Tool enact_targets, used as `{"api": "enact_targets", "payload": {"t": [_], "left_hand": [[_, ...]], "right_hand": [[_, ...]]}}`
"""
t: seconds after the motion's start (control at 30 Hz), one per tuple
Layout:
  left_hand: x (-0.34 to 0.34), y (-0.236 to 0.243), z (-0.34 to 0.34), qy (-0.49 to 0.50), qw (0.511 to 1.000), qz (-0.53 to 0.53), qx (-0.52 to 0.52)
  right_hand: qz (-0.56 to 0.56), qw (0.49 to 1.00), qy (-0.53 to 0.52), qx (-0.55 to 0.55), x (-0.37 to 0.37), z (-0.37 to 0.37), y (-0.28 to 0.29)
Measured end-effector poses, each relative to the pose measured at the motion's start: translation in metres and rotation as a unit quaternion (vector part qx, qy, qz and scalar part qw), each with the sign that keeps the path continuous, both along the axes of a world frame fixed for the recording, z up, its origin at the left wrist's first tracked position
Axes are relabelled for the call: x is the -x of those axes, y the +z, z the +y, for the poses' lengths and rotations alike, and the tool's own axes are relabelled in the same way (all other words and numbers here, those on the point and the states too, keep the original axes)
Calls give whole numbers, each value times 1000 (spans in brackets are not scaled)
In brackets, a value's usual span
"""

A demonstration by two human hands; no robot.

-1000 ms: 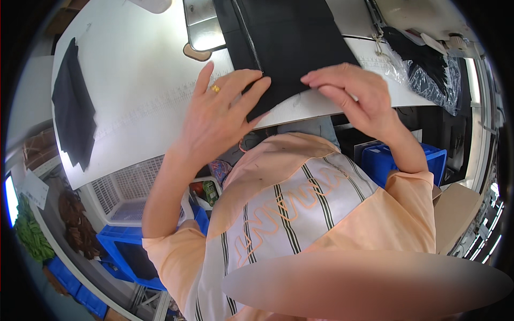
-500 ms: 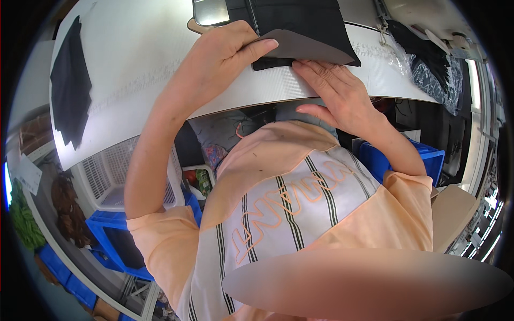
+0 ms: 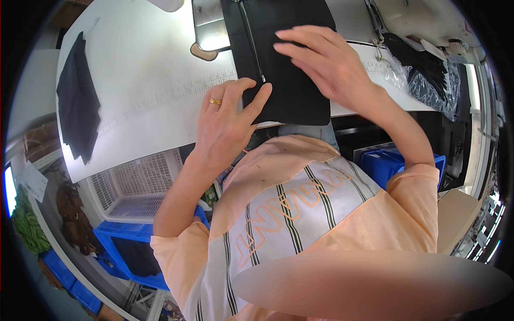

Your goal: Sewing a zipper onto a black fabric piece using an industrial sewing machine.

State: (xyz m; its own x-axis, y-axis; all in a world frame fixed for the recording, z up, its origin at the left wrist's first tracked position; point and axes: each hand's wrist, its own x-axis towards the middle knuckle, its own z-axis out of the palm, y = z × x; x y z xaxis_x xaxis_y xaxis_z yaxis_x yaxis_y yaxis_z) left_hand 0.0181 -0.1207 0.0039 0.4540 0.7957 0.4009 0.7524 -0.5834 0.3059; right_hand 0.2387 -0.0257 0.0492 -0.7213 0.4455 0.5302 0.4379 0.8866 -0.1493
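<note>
From where I stood, the black panel [image 3: 292, 101] lay on the white table [image 3: 144, 69], a smooth, matte sheet of cloth-like material with straight sides, its near end reaching the table's near edge. A metal-toothed zipper [image 3: 250, 43] cut a thin shiny line down its left part, finishing in a small bright tip. The panel's long axis ran from the table's near edge toward its far side, the far end leaning slightly left, and the zipper followed that direction with its bright tip toward the person. The left hand [image 3: 225, 115], wearing a gold ring [image 3: 215, 101], had thumb and forefinger on the panel by that tip; whether they pinched the material or merely pressed it I could not tell. The right hand [image 3: 334, 67] held nothing, its fingers loosely spread over the panel's right part, though contact was unclear. Half a second before, the near end had been turned up, baring a brownish-grey underside with both hands at it; now it lay flat, black face up, and the right hand had moved farther over the table. A jagged-edged dark piece [image 3: 77, 101] lay at the table's left end, crinkled clear plastic [image 3: 428, 85] at its right, and a latticed white basket [image 3: 142, 182] stood below its near-left edge.
</note>
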Motion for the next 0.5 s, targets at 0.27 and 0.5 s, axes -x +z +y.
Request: {"api": "enact_targets", "payload": {"t": [0.27,0.5], "left_hand": [[-1,3,0,12,999,-30,29],[3,6,3,0,999,20,26]], "right_hand": [[-36,999,-6,8,9,47,-66],[-59,998,6,11,14,23,-45]]}}
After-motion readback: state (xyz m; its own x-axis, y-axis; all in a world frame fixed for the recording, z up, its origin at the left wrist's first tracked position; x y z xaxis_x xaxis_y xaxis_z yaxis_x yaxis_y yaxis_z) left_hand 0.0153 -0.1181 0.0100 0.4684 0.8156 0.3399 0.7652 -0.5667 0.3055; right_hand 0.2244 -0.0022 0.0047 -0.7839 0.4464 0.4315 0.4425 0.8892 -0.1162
